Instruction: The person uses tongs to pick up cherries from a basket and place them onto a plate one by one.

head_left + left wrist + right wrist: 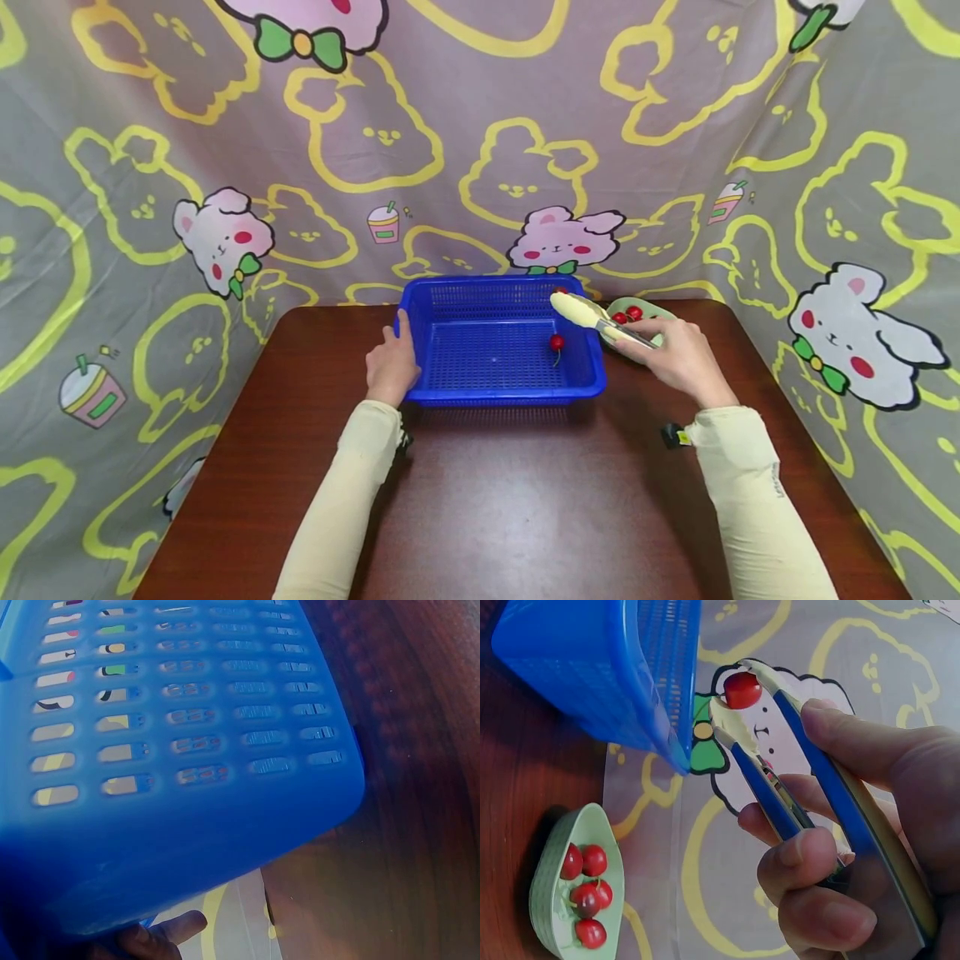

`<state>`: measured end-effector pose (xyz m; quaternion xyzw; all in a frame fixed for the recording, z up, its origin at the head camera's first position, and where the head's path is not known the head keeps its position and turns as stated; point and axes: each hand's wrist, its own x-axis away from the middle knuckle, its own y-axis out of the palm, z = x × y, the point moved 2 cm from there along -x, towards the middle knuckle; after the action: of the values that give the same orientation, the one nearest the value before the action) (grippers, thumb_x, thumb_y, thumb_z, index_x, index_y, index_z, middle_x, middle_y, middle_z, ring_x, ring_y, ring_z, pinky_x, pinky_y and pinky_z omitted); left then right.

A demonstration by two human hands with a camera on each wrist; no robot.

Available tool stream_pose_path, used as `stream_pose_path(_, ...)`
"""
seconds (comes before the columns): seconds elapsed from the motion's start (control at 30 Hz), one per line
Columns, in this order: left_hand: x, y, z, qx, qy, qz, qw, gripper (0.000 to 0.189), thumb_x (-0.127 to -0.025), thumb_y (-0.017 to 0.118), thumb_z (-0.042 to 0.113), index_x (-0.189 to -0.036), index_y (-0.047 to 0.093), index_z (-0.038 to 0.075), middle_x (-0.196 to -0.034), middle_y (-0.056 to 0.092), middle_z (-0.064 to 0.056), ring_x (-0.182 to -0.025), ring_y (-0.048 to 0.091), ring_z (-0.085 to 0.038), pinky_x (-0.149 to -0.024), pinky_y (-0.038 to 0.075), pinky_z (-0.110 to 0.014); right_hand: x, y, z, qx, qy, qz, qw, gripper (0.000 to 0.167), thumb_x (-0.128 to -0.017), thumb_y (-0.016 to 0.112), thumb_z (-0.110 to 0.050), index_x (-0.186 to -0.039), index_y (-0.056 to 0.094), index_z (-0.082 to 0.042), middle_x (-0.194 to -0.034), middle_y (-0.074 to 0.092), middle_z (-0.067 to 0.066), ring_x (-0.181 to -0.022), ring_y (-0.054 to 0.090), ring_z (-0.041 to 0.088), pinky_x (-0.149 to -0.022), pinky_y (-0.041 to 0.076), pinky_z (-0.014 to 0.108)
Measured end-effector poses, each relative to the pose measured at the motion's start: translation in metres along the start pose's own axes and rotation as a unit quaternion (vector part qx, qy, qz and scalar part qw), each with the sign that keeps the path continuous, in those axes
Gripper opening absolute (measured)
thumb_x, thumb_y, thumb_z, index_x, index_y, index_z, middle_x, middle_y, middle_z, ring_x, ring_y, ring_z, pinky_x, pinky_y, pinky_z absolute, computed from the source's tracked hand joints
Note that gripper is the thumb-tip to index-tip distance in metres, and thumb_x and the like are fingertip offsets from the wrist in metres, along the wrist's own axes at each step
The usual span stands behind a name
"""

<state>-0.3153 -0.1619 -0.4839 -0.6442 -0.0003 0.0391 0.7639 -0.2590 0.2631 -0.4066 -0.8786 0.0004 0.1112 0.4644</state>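
My right hand (pixel 678 354) grips a pair of tongs (pixel 576 310) with cream tips and metal arms. In the right wrist view, the tips of the tongs pinch a red cherry (pixel 743 691). They are over the right rim of a blue plastic basket (pixel 495 393) in the head view. Another cherry (pixel 557 342) with a green stem lies inside the basket, toward its right side. At the basket's left rim, my left hand (pixel 392 362) holds the edge. Its fingers (pixel 184 926) show just past the blue rim in the left wrist view, with the rest mostly hidden.
A pale green bowl (pixel 546 900) with several cherries (pixel 591 934) stands right of the basket, partly behind my right hand in the head view. Everything rests on a dark brown wooden table (pixel 480 500). A patterned cloth (pixel 450 167) hangs behind and along both sides.
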Motion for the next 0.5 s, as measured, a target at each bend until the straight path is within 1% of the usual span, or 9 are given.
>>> stream_pose_path(0.17, 0.000, 0.000, 0.000, 0.001, -0.002, 0.000, 1.0000, 0.110, -0.085, 0.081, 0.017, -0.166, 0.008, 0.004, -0.144, 0.047, -0.032, -0.072, 0.064, -0.038, -0.069, 0.055, -0.052, 0.002, -0.005, 0.007, 0.013, -0.003, 0.009, 0.9999, 0.048, -0.093, 0.075, -0.046, -0.123, 0.077, -0.010, -0.116, 0.074, 0.021, -0.100, 0.063, 0.035, -0.078, 0.045, 0.042)
stream_pose_path(0.33, -0.001, 0.000, 0.001, 0.003, -0.003, 0.005, 1.0000, 0.108, -0.084, 0.080, 0.015, -0.166, 0.010, 0.005, -0.145, 0.047, -0.033, -0.074, 0.065, -0.040, -0.071, 0.056, -0.053, 0.002, -0.013, 0.013, 0.031, -0.007, 0.024, 0.9992, 0.044, -0.092, 0.077, -0.042, -0.121, 0.078, -0.009, -0.112, 0.076, 0.019, -0.091, 0.061, 0.032, -0.071, 0.043, 0.038)
stream_pose_path(0.43, -0.001, 0.000, 0.001, 0.003, -0.003, 0.006, 1.0000, 0.108, -0.084, 0.080, 0.015, -0.166, 0.010, 0.005, -0.146, 0.046, -0.033, -0.075, 0.066, -0.041, -0.071, 0.056, -0.054, 0.003, -0.018, 0.016, 0.042, -0.006, 0.030, 0.9987, 0.045, -0.092, 0.077, -0.041, -0.120, 0.078, -0.007, -0.107, 0.075, 0.020, -0.084, 0.059, 0.030, -0.067, 0.041, 0.037)
stream_pose_path(0.5, -0.001, 0.000, 0.001, 0.002, -0.003, 0.006, 1.0000, 0.108, -0.084, 0.080, 0.015, -0.166, 0.010, 0.004, -0.146, 0.046, -0.034, -0.075, 0.066, -0.041, -0.071, 0.056, -0.054, 0.003, -0.020, 0.018, 0.045, -0.003, 0.029, 0.9986, 0.046, -0.092, 0.077, -0.042, -0.121, 0.077, -0.007, -0.104, 0.074, 0.020, -0.082, 0.059, 0.030, -0.067, 0.041, 0.037)
